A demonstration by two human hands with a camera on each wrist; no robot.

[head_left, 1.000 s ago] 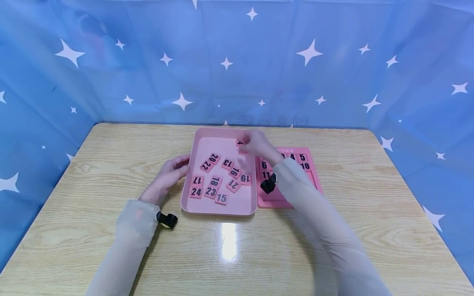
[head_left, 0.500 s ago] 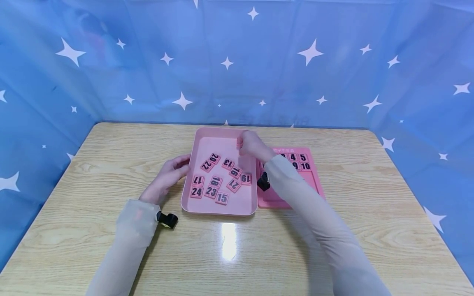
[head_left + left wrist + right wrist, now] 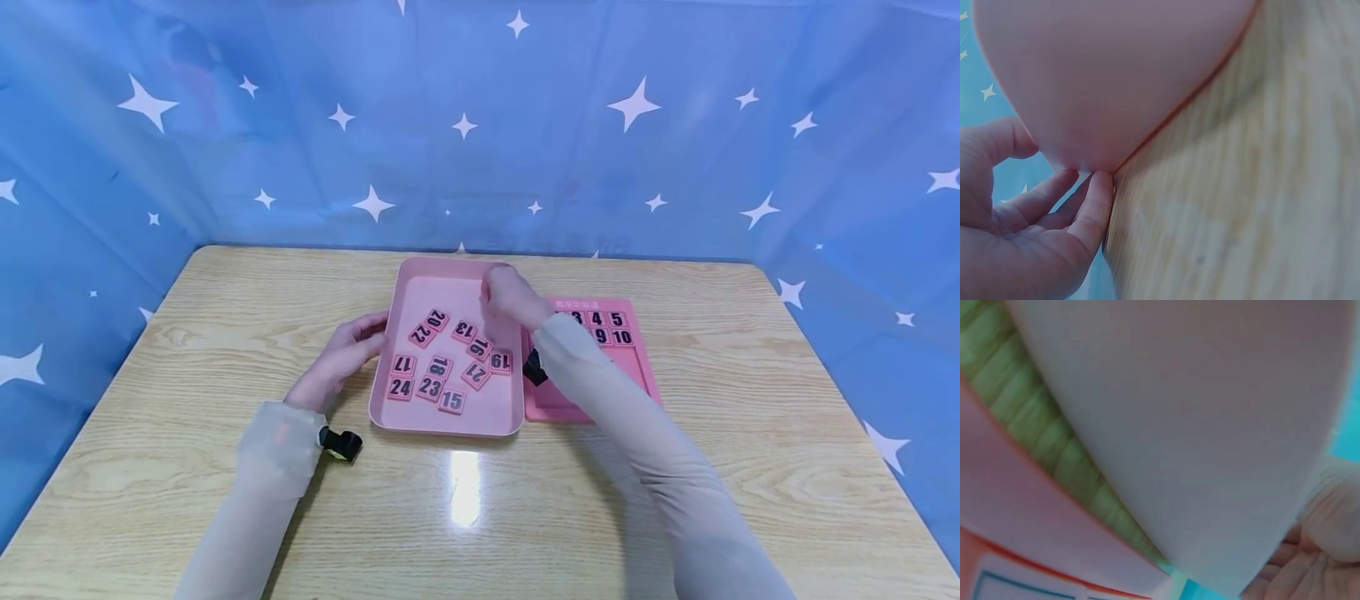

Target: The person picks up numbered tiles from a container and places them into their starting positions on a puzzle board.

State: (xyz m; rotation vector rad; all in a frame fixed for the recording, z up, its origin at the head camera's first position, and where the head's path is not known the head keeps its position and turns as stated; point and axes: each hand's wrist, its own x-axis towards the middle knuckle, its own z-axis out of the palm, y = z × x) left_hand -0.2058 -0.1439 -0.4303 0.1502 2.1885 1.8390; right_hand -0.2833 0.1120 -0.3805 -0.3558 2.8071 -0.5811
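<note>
A shallow pink tray (image 3: pixel 446 432) holds several loose square number tiles (image 3: pixel 430 388), lying at various angles. My left hand (image 3: pixel 345 350) is at the tray's left side. In the left wrist view, the hand's (image 3: pixel 1029 244) thumb and relaxed fingertips touch the tray's outer wall (image 3: pixel 1116 75). My right hand (image 3: pixel 513 296) reaches into the far right corner, fingers curled around a tile of which only a reddish edge (image 3: pixel 486 289) shows. In the right wrist view, the tray wall (image 3: pixel 1197 425) hides the fingertips of that hand (image 3: pixel 1332 531) and the tile.
A pink number board (image 3: pixel 558 406) lies right of the tray, its upper rows filled with tiles and partly covered by my right forearm. Both sit on a wooden table (image 3: pixel 750 400). A blue star-patterned cloth (image 3: pixel 465 83) hangs behind and at the sides.
My right hand has settled lower and slightly left over the far corner, covering a tile whose number showed earlier. My left hand and the other tiles have stayed put; the head view shifted slightly.
</note>
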